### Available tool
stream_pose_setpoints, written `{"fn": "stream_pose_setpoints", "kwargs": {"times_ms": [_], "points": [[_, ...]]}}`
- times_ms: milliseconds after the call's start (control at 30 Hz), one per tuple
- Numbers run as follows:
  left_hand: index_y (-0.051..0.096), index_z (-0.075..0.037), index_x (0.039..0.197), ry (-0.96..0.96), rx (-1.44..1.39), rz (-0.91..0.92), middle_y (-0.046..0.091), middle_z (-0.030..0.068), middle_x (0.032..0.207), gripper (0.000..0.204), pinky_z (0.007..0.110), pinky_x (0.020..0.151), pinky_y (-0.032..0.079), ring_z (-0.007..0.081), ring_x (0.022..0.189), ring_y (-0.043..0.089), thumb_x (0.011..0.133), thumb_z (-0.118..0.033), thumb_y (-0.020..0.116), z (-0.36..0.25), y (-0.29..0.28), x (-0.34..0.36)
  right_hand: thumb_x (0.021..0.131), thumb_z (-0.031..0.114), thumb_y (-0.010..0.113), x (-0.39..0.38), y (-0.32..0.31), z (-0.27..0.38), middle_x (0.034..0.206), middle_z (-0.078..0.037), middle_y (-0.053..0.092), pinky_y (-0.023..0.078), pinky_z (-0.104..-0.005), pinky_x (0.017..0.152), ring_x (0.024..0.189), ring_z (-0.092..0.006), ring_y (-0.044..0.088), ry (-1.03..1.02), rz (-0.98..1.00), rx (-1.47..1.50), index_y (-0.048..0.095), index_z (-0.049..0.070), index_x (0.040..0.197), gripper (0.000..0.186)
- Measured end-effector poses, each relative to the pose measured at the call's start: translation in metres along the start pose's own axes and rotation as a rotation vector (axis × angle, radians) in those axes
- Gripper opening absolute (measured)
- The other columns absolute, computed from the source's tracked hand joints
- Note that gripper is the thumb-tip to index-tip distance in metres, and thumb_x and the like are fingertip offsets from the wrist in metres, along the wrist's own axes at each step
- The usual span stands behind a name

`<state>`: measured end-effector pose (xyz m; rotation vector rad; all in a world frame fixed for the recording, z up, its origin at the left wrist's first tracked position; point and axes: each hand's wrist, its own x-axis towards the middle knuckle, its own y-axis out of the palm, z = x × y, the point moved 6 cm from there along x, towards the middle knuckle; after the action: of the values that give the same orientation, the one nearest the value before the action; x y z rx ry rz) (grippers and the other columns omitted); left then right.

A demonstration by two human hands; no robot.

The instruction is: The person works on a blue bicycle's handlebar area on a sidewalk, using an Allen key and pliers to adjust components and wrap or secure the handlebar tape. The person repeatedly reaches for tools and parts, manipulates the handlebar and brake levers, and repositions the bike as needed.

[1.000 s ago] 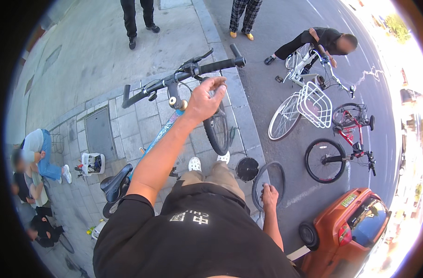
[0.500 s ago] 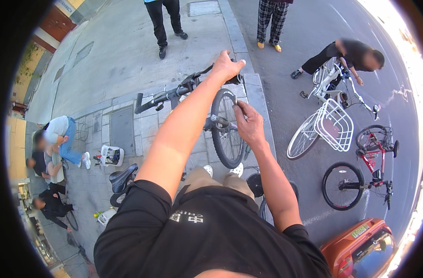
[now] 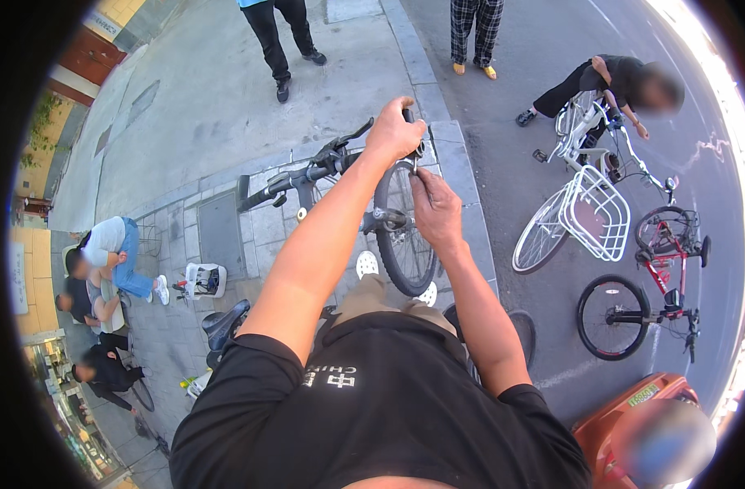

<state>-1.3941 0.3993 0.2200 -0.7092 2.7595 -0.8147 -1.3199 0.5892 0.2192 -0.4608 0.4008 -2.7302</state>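
A black bicycle stands upright in front of me, its handlebar (image 3: 310,173) running to the left and its front wheel (image 3: 406,261) below. My left hand (image 3: 393,132) reaches across to the bar's right end, fingers and thumb closed around the black handlebar grip (image 3: 409,116). Just below it, my right hand (image 3: 439,213) pinches with thumb and index finger at a thin silvery piece (image 3: 415,166) near the top of the wheel; its kind is too small to tell. My left forearm hides part of the handlebar and frame.
To the right, a person bends over a white bicycle with a basket (image 3: 596,213). A red bicycle (image 3: 666,281) stands near an orange car (image 3: 625,407). On the left are a white tool bin (image 3: 204,280), a black saddle (image 3: 224,322) and seated people. Two people stand ahead.
My left hand has closed more around the grip, its thumb drawn in. The handlebar end has come down slightly toward my right hand, which keeps its pinch. The whole view has shifted a little.
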Motion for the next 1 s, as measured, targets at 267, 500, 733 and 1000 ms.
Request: {"fn": "stream_pose_setpoints", "kwargs": {"times_ms": [267,500,733,1000], "points": [[0.062,0.000,0.151,-0.022,0.016,0.017,0.066,0.0244,0.150,0.069,0.044,0.117,0.049,0.0363,0.140,0.064,0.091,-0.033,0.073,-0.003,-0.004,-0.001,0.105,0.011,0.070,-0.004,0.007,-0.010,0.110,-0.020,0.078,0.059,-0.0398,0.086,0.097,-0.0353,0.077,0.018,-0.042,0.026,0.074,-0.002,0.125,0.024],[0.062,-0.001,0.150,-0.011,0.037,0.024,0.067,0.0237,0.149,0.068,0.044,0.117,0.050,0.0365,0.139,0.065,0.091,-0.033,0.073,-0.007,-0.006,-0.002,0.111,0.012,0.067,-0.015,0.027,-0.031,0.111,-0.007,0.081,0.056,-0.0288,0.091,0.100,-0.0123,0.072,0.198,-0.184,0.286,0.077,-0.003,0.127,0.024],[0.064,-0.006,0.150,-0.056,0.051,0.033,0.068,0.0204,0.150,0.065,0.046,0.116,0.050,0.0354,0.140,0.064,0.092,-0.035,0.071,-0.004,-0.003,-0.007,0.112,0.012,0.067,-0.022,0.030,-0.035,0.112,-0.004,0.080,0.055,-0.0276,0.093,0.101,-0.0097,0.069,0.167,-0.256,0.299,0.076,-0.002,0.129,0.024],[0.064,-0.007,0.150,-0.055,0.058,0.028,0.069,0.0199,0.147,0.065,0.046,0.116,0.050,0.0355,0.139,0.065,0.092,-0.036,0.071,-0.002,-0.006,-0.012,0.109,0.009,0.069,-0.022,0.034,-0.030,0.108,-0.010,0.079,0.057,-0.0307,0.087,0.095,-0.0163,0.071,0.017,-0.268,0.074,0.076,-0.001,0.125,0.019]]}}
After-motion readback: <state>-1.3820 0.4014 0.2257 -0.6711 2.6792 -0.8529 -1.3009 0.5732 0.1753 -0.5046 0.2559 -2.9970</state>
